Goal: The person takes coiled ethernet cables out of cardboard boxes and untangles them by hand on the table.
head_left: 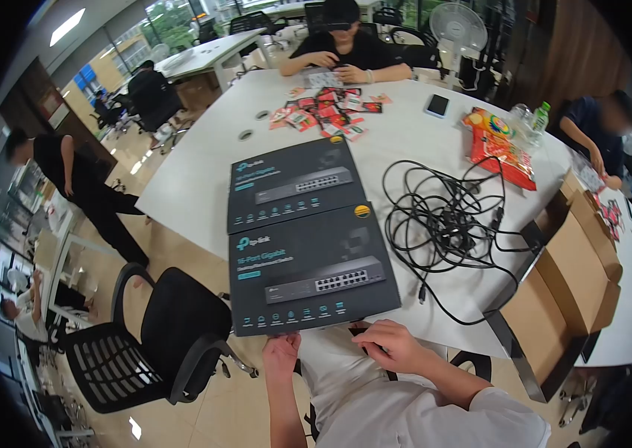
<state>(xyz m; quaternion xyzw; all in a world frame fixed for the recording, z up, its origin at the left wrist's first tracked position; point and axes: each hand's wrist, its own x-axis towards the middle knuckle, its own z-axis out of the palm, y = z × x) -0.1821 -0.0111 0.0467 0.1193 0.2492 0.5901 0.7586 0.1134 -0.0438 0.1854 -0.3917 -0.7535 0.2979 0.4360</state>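
Note:
Two dark tp-link boxes lie on the white table, the front box (pixel 316 269) overlapping the near edge of the back box (pixel 293 181). My left hand (pixel 283 354) is at the lower left edge of the front box, its fingers curled and partly hidden beneath the box. Below the box's near edge, my right hand (pixel 389 345) has its fingers closed around a small dark thing that I cannot make out. A tangle of black cables (pixel 454 224) lies to the right of the boxes.
An open cardboard box (pixel 562 276) stands at the table's right edge. Red packets (pixel 327 110), a phone (pixel 437 105) and a red snack bag (pixel 501 149) lie on the white table (pixel 196 168). People sit across and at right; a black chair (pixel 181 321) stands left.

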